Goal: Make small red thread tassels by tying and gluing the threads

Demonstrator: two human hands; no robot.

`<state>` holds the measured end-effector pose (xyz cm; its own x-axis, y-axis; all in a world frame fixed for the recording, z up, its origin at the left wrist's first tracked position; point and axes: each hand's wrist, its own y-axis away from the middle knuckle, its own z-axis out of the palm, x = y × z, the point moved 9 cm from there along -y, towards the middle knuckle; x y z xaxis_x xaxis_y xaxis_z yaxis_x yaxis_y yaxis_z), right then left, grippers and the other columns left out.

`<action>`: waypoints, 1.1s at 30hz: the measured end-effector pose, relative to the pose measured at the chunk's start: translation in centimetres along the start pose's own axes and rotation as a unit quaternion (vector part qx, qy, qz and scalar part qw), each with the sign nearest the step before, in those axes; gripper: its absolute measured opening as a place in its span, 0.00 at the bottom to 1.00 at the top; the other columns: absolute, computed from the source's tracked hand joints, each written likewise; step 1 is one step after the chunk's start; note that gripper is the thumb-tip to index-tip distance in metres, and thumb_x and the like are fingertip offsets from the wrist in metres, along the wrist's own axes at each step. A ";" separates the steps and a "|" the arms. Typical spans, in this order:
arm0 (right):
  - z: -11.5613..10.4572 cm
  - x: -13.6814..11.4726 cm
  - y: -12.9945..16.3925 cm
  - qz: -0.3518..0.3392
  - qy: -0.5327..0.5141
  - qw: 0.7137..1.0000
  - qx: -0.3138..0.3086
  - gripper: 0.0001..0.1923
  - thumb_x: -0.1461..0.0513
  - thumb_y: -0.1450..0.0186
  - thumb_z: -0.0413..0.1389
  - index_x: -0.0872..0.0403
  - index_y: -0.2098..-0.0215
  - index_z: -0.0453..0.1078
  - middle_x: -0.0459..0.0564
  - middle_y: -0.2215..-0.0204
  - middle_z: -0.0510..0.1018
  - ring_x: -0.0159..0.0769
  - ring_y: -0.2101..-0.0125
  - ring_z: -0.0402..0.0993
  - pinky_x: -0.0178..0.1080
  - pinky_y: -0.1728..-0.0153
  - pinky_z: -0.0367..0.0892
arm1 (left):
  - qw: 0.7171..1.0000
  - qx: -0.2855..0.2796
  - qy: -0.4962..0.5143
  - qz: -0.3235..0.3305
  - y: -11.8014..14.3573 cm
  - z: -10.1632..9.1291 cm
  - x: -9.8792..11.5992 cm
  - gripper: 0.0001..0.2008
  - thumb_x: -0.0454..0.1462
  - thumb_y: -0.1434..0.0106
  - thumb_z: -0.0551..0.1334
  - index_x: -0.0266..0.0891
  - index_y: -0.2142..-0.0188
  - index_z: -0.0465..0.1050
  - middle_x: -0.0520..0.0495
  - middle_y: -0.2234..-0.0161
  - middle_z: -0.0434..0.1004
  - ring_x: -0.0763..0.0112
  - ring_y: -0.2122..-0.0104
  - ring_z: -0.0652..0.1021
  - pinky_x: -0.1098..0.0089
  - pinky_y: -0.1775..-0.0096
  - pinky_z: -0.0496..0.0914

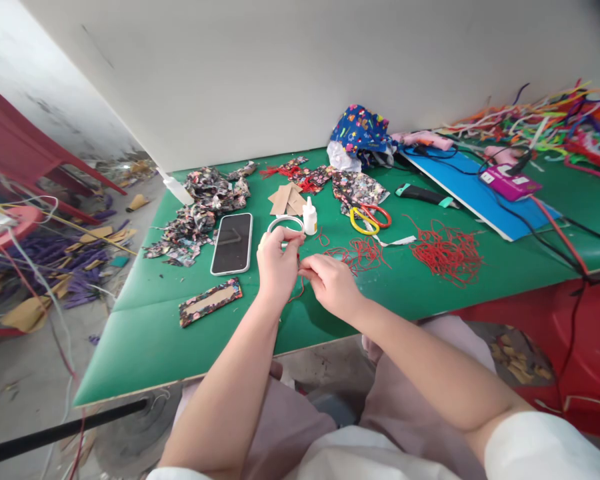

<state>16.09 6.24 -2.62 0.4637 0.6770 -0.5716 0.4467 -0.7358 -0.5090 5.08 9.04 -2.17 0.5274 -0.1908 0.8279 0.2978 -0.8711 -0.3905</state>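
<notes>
Head view: I pinch a thin red cord between my left hand and my right hand, fingertips of both closed on it, just above the near part of the green mat-covered table. The cord hangs in a short loop below my fingers, right of the black smartphone in its white case. Just behind the phone's right edge lies a white ring, with a small white glue bottle beside it. Farther right of the phone sit yellow- and red-handled scissors and a loose heap of red cord. Left of the phone spreads a pile of floral fabric scraps; nearer me lies a floral-edged cardboard strip. To work this well, I judge the cord should stay taut between both pinches, hands close together.
</notes>
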 end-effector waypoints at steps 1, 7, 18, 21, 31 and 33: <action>0.0 0.0 0.0 0.001 -0.001 1.000 -0.002 0.08 0.65 0.34 0.47 0.54 0.69 0.66 0.49 0.73 0.75 0.34 0.71 0.70 0.35 0.69 0.62 | 1.000 -0.001 0.006 -0.005 0.0 0.0 -0.1 0.03 0.34 0.44 0.59 0.41 0.74 0.71 0.51 0.74 0.74 0.69 0.68 0.72 0.71 0.68 0.62; 0.2 0.1 0.0 0.005 -0.002 1.000 -0.007 0.07 0.65 0.35 0.48 0.55 0.69 0.66 0.49 0.72 0.75 0.34 0.70 0.70 0.35 0.69 0.62 | 0.998 0.006 0.053 -0.029 0.1 0.1 -0.4 0.04 0.33 0.46 0.60 0.41 0.75 0.71 0.51 0.74 0.74 0.71 0.71 0.71 0.73 0.72 0.62; -1.1 0.6 -0.4 0.033 -0.052 0.998 0.019 0.06 0.61 0.35 0.50 0.54 0.68 0.67 0.48 0.71 0.75 0.32 0.68 0.70 0.35 0.65 0.64 | 0.982 -0.061 0.165 -0.070 -0.5 0.9 -0.4 0.03 0.35 0.47 0.63 0.38 0.72 0.74 0.51 0.75 0.76 0.74 0.75 0.74 0.73 0.72 0.67; -2.4 1.2 -0.7 0.060 -0.079 0.994 0.054 0.06 0.60 0.36 0.51 0.53 0.69 0.68 0.47 0.71 0.74 0.31 0.68 0.70 0.33 0.68 0.65 | 0.966 -0.097 0.223 -0.090 -0.4 1.5 -0.1 0.11 0.35 0.48 0.64 0.39 0.63 0.74 0.51 0.75 0.76 0.74 0.74 0.75 0.74 0.71 0.68; -3.6 3.7 -1.1 0.151 -0.274 0.948 0.063 0.06 0.58 0.41 0.57 0.53 0.71 0.71 0.50 0.58 0.76 0.35 0.58 0.73 0.40 0.58 0.69 | 0.925 -0.195 0.302 -0.120 0.1 2.7 0.2 0.30 0.35 0.49 0.66 0.43 0.46 0.63 0.53 0.77 0.75 0.77 0.76 0.74 0.75 0.69 0.69; -2.8 4.1 -1.0 0.178 -0.361 0.915 0.041 0.06 0.58 0.42 0.58 0.53 0.71 0.72 0.49 0.59 0.78 0.35 0.59 0.74 0.42 0.55 0.68 | 0.910 -0.218 0.325 -0.134 0.4 3.2 0.0 0.32 0.36 0.49 0.66 0.44 0.45 0.62 0.54 0.76 0.75 0.77 0.75 0.75 0.74 0.68 0.69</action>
<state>19.68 9.83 -2.66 -0.0703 0.2267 -0.9714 0.2924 -0.9264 -0.2373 7.73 10.15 -3.63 -0.1426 -0.0495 0.9885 -0.0719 -0.9956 -0.0602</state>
